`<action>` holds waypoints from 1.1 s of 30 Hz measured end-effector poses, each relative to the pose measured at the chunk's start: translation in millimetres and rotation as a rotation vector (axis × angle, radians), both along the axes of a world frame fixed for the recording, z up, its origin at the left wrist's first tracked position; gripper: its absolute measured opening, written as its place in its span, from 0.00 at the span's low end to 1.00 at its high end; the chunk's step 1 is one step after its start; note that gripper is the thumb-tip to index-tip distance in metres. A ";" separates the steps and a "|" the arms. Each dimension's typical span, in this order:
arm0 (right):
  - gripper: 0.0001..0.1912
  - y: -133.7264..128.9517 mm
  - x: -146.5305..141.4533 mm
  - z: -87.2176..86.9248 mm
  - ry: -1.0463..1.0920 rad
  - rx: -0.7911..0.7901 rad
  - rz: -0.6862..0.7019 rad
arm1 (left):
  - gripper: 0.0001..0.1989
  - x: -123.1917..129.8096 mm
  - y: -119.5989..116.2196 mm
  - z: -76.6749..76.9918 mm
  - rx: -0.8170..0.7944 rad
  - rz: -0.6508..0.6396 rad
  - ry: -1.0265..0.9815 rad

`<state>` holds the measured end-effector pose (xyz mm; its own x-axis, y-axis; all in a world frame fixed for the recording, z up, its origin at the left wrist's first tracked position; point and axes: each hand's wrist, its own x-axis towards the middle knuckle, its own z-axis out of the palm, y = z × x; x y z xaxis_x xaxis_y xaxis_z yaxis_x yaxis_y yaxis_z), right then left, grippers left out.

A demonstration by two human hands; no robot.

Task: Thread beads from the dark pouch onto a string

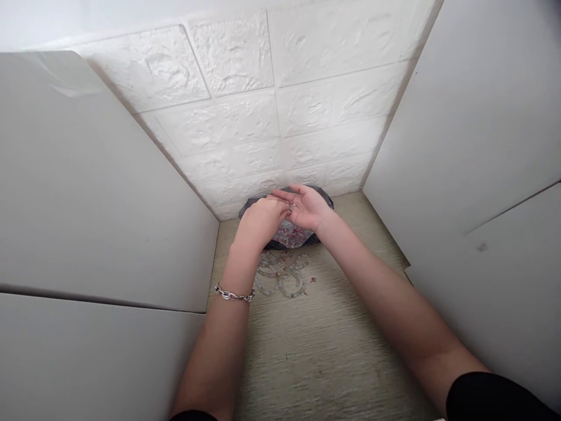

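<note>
Palm up, my right hand point(312, 208) carries a few small clear and pinkish beads point(296, 207) in its cupped palm, fingers stretched out. My left hand point(262, 221) reaches over from the left, its thumb and fingertips pinched together at those beads. Below both hands lies a dark plastic bag point(323, 197), its mouth spread open, with many pink and whitish beads point(290, 235) inside. The hands hide part of the bag. Several beaded bracelets point(293, 285) in pale colours lie overlapping in front of it.
A small reddish piece point(312, 279) lies right of the bracelets on the wood-grained surface point(307, 356). White brick-pattern wall point(236, 126) stands close behind the bag. Pale panels rise on the left point(96, 187) and right point(477, 128), narrowing the space.
</note>
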<state>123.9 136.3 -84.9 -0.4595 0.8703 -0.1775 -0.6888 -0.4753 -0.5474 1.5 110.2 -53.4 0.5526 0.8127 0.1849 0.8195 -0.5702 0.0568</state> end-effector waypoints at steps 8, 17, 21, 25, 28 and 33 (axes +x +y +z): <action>0.13 1.5 -1.2 -4.8 0.026 -0.037 -0.026 | 0.13 -1.7 3.3 -0.1 0.017 -0.016 -0.010; 0.06 -2.4 -7.7 -10.9 -0.015 0.001 -0.079 | 0.16 -11.5 5.4 3.4 0.140 0.141 -0.063; 0.08 -3.7 -10.0 -11.3 -0.027 0.046 -0.019 | 0.16 -11.3 4.2 3.9 0.148 0.150 -0.083; 0.08 -4.4 -11.5 -12.3 -0.043 0.038 -0.023 | 0.17 -11.9 5.4 4.0 0.139 0.178 -0.059; 0.07 -3.8 -12.7 -14.2 -0.051 0.025 -0.043 | 0.18 -12.6 6.6 3.8 0.122 0.189 -0.028; 0.06 -2.3 -15.2 -17.6 -0.039 0.015 -0.068 | 0.18 -12.7 6.2 4.6 0.109 0.205 0.012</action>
